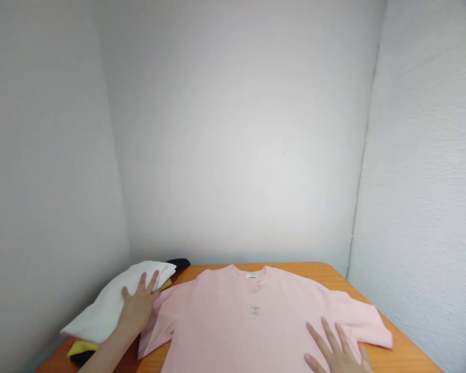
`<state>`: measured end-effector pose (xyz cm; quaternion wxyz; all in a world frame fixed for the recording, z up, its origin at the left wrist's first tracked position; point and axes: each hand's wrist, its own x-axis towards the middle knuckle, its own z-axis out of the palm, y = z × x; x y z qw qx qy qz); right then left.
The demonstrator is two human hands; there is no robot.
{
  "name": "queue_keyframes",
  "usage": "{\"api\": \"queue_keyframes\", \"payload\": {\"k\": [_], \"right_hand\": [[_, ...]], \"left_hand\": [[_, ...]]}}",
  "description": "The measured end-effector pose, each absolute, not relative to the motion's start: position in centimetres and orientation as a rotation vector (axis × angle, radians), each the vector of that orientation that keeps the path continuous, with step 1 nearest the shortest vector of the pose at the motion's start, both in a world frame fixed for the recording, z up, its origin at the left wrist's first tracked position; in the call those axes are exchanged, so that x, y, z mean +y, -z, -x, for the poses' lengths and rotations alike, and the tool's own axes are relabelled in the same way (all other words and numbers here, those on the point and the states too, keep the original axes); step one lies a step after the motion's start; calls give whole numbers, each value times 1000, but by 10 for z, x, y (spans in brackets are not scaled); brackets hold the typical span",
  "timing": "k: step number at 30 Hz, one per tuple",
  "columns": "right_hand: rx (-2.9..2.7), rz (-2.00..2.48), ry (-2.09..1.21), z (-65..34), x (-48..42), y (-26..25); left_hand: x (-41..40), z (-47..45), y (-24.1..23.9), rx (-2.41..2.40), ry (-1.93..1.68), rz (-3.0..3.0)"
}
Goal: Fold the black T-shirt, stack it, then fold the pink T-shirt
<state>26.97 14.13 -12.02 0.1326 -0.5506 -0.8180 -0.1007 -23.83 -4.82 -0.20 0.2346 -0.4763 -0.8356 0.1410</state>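
A pink T-shirt lies spread out on the table, its neckline toward the wall and both short sleeves out to the sides. A small pale emblem sits on its chest, and a white label shows inside the collar. My left hand, fingers apart, is over the edge of a folded white garment, beside the shirt's left sleeve; whether it presses down I cannot tell. Over the lower right of the shirt is my right hand, its fingers spread and holding nothing.
Under the white garment, yellow cloth and black cloth stick out, forming a pile at the table's left. The orange-brown wooden table stands in a corner, with pale walls behind it and on both sides.
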Motion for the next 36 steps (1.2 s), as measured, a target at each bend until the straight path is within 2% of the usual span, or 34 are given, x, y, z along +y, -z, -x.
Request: {"api": "queue_keyframes", "payload": {"k": [9,15,18,24,29,32,36], "right_hand": [[-2506,1523,31,-270,143,73],[-2469,1472,56,-238,177,49],[-2451,1567,-21,-230,202,57],[-2402,1637,-33,-242,246,89],[-2394,1703,-62,-247,271,86],[-2406,1716,7,-226,275,73],[-2596,1376,-55,-167,268,59]], "left_hand": [[-36,239,9,-2297,-372,1218],[13,173,16,-2268,-20,1720],[36,147,31,-2378,102,1860],[54,154,61,-2717,92,1610],[61,151,56,-2773,-7,1536],[76,126,44,-2625,-17,1534],[110,75,34,-2314,157,2010]]}}
